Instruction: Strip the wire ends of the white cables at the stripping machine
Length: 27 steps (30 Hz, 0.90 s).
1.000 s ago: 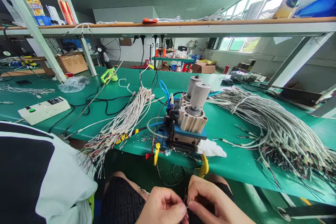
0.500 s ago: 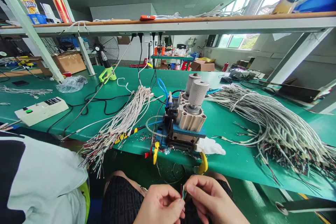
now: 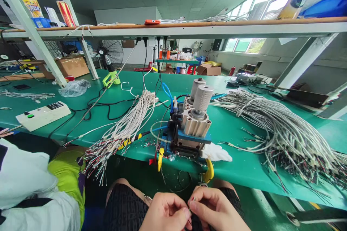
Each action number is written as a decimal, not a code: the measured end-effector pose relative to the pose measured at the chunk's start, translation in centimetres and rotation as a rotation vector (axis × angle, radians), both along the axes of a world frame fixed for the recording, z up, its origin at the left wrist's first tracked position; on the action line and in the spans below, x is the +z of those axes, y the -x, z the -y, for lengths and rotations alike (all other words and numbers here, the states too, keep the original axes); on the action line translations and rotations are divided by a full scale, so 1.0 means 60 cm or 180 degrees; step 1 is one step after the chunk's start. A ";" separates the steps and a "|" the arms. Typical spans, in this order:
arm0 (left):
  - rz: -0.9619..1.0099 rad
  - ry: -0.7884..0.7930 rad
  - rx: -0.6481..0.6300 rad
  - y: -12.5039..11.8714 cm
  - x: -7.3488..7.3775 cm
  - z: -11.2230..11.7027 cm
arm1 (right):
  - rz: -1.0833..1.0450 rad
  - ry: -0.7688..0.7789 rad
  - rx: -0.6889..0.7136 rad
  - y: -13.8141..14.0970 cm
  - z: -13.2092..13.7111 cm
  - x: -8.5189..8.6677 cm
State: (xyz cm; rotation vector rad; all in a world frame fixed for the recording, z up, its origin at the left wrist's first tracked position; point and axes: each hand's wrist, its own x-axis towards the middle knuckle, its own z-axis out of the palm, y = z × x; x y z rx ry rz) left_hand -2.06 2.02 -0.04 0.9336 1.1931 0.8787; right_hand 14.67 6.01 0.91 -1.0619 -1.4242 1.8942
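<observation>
My left hand (image 3: 168, 212) and my right hand (image 3: 214, 207) are held close together above my lap, below the bench's front edge. Both are closed in a pinch, thumb against fingers. A tiny tip of thin wire (image 3: 194, 199) shows at my right fingertips; the rest of the wires is hidden by the fingers. Beyond the hands, a pneumatic press (image 3: 196, 119) with two knurled metal cylinders stands at the bench's edge. A bundle of white cables (image 3: 130, 121) with stripped coloured ends lies left of it, and a larger bundle of grey cables (image 3: 287, 126) lies right.
Yellow clamp handles (image 3: 208, 171) hang at the edge of the green bench (image 3: 230, 173). A white glove (image 3: 217, 151) lies beside the press. On the left are a white control box (image 3: 43, 115) and a co-worker's sleeve (image 3: 24, 173). A shelf (image 3: 189, 29) spans overhead.
The thin coloured wires that stood up between my hands are now mostly hidden by my fingers. My right hand has shifted slightly left and down. The co-worker at left has moved further left.
</observation>
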 end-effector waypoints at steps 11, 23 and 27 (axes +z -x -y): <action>0.0190 -0.0019 0.0240 -0.020 0.007 0.002 | 0.0198 -0.0737 -0.0600 0.016 0.010 0.007; -0.0069 -0.0241 0.0321 -0.013 0.011 0.004 | -0.0080 0.0300 -0.0258 0.015 0.003 0.005; -0.0293 -0.0257 0.0409 -0.017 0.007 0.002 | 0.0232 -0.0145 -0.0170 0.015 -0.001 0.004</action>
